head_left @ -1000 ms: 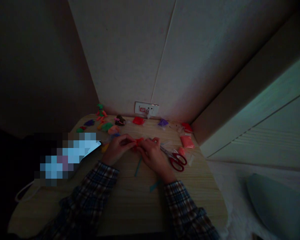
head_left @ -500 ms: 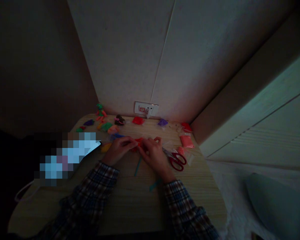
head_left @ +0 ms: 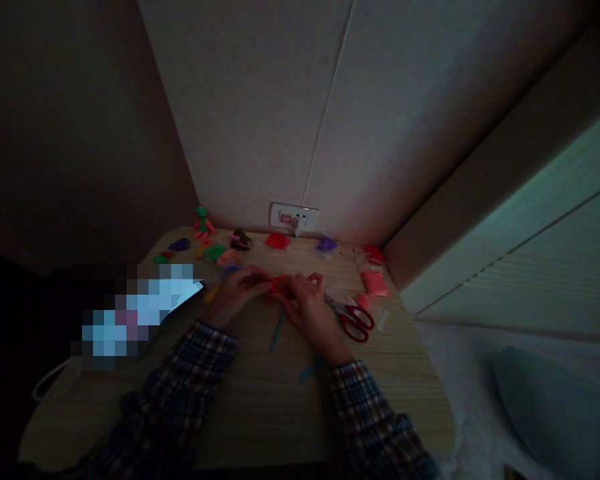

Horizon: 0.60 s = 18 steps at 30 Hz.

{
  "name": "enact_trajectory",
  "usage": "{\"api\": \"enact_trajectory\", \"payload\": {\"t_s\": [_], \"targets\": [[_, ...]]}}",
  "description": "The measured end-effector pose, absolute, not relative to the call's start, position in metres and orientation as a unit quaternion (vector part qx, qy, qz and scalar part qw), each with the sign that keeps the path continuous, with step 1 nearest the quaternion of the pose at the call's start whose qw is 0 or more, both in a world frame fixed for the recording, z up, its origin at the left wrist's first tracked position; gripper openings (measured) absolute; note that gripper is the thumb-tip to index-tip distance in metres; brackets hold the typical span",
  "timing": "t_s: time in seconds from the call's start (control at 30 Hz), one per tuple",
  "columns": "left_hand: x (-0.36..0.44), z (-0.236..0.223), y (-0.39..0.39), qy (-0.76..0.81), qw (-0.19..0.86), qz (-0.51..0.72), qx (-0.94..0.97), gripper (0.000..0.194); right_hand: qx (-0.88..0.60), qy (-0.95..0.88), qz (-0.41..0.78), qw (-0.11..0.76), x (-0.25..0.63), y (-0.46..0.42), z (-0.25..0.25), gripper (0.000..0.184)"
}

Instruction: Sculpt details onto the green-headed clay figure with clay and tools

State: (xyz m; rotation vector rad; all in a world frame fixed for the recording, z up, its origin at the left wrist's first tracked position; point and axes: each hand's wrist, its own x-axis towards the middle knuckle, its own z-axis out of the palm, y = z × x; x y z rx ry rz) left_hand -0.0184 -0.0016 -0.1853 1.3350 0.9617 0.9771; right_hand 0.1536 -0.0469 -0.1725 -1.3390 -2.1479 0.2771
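My left hand (head_left: 236,293) and my right hand (head_left: 310,308) meet over the far middle of a light wooden table (head_left: 260,407). Both pinch a small piece of red clay (head_left: 279,283) between their fingertips. Plaid sleeves cover both forearms. Red-handled scissors (head_left: 354,319) lie just right of my right hand. A thin teal strip (head_left: 276,331) lies on the table below my hands, and a second teal strip (head_left: 310,369) lies by my right wrist.
Several coloured clay lumps and packets lie along the far edge: a green one (head_left: 213,252), a red packet (head_left: 278,241), a purple one (head_left: 325,245), a pink packet (head_left: 375,283). A lit phone screen (head_left: 140,307) is on the left. A wall socket (head_left: 293,217) sits behind.
Both hands stay together on the red clay with only slight finger movement. The view has shifted a little.
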Motion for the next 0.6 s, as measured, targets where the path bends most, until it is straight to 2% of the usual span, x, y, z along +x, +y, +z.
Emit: {"api": "enact_trajectory", "payload": {"t_s": [0.13, 0.6], "targets": [[-0.0193, -0.1821, -0.0033, 0.409, 0.592, 0.421, 0.552, 0.023, -0.523, -0.791, 0.097, 0.301, 0.1535, -0.0483, -0.1725, 0.022], [-0.0162, -0.1768, -0.0047, 0.422, 0.544, 0.403, 0.604, 0.021, -0.510, -0.802, 0.093, 0.296, 0.1519, -0.0498, -0.1702, 0.026]]}}
